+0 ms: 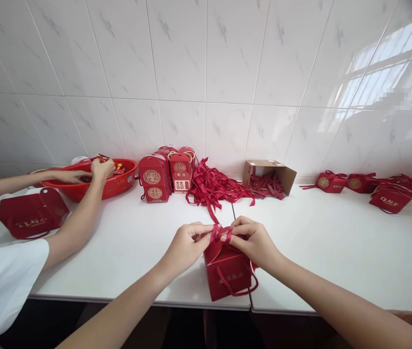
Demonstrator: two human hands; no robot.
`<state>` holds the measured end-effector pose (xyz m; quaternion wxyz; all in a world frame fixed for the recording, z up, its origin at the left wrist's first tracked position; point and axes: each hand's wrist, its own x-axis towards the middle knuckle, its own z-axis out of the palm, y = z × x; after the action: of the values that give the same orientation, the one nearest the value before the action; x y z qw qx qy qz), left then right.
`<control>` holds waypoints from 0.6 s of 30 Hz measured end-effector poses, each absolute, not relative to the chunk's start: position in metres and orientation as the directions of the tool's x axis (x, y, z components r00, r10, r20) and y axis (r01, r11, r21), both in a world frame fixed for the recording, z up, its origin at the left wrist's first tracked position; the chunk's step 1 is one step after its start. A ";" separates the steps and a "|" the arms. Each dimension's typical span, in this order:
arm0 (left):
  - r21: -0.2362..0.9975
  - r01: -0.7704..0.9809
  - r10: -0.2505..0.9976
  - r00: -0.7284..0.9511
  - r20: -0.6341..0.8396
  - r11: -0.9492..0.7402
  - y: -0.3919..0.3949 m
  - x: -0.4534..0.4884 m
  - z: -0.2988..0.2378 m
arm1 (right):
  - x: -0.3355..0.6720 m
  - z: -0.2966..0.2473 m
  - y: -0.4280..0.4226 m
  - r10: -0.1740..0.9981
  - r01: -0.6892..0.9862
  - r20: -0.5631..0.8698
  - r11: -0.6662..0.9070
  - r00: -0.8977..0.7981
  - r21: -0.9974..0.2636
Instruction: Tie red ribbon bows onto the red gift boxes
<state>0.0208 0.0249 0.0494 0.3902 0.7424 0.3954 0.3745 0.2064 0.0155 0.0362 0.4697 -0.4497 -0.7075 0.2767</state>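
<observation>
Head view: 歡喜 and a framed 囍 can be read on an upright red card box (180,166) by the glossy tiled wall (229,63); the gold lettering on the boxy, dark-red card carton (220,286) nearer the camera is too faint to read. This carton stands at the near edge of the smooth white table (136,261), its curved flaps folded over on top, a twisted red cord handle (241,293) drooping down its front. Above it, the left hand (190,244) and right hand (255,241) each pinch soft, narrow red ribbon (214,233), fingertips close together. Behind lies a tangled heap of red ribbons (213,186).
</observation>
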 end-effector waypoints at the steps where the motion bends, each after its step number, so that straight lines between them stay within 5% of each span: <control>1: 0.821 0.339 0.867 0.373 0.332 -0.460 0.022 0.023 0.044 | 0.202 0.038 0.014 0.921 0.346 0.351 0.389 -0.170 -0.854; 8: 0.523 0.393 0.654 0.439 0.616 -0.756 0.019 0.021 0.019 | 0.192 0.045 0.010 0.969 0.320 0.124 0.189 -0.213 -0.929; 12: 0.499 0.312 0.578 0.582 0.572 -0.808 0.029 0.012 0.024 | 0.195 0.049 0.015 0.966 0.316 -0.006 0.079 -0.260 -0.946; 18: 0.560 0.325 0.617 0.628 0.474 -0.762 0.037 0.008 0.038 | 0.200 0.052 0.022 0.938 0.415 0.009 0.161 -0.346 -0.895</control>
<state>0.0085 0.0370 0.0382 0.2163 0.8760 0.2689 0.3369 0.1996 0.0220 0.0519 0.3042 -0.4844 -0.6986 0.4299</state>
